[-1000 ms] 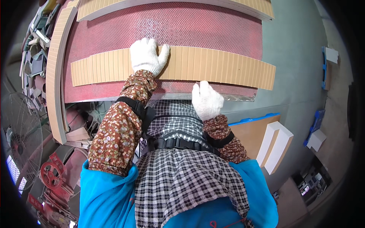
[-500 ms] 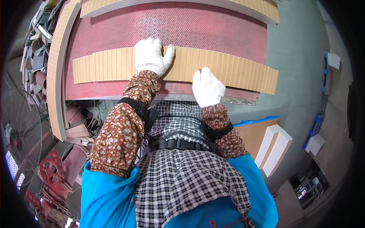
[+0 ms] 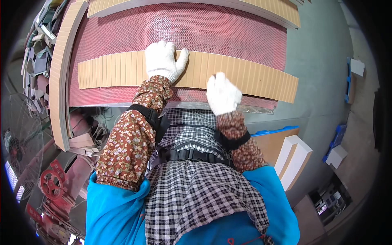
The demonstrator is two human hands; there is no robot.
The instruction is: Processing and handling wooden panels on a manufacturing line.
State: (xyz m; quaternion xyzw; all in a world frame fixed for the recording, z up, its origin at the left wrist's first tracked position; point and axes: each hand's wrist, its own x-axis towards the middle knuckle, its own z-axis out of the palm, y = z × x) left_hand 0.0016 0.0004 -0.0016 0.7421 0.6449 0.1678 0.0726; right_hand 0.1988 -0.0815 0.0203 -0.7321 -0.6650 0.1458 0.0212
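Observation:
A long tan ribbed strip [image 3: 249, 78], slightly bowed in the picture, lies across a red textured work surface [image 3: 114, 38]. My left hand [image 3: 163, 61], in a white knitted glove, rests on the strip left of its middle. Its fingers bend over the far edge, hiding their tips, and the thumb stands apart. Nearer to me, my right hand [image 3: 223, 93], also gloved in white, is closed at the strip's front edge. The curled fingers touch or nearly touch the strip; a small dark spot shows at them, but I cannot make out what they hold.
More ribbed strips [image 3: 204, 5] lie stacked along the far edge, and another stack [image 3: 65, 69] stands at the left. Beyond it are a heap of offcuts [image 3: 38, 57] and a caged fan [image 3: 22, 143]. White-sided blocks [image 3: 292, 161] sit on a brown board at the right.

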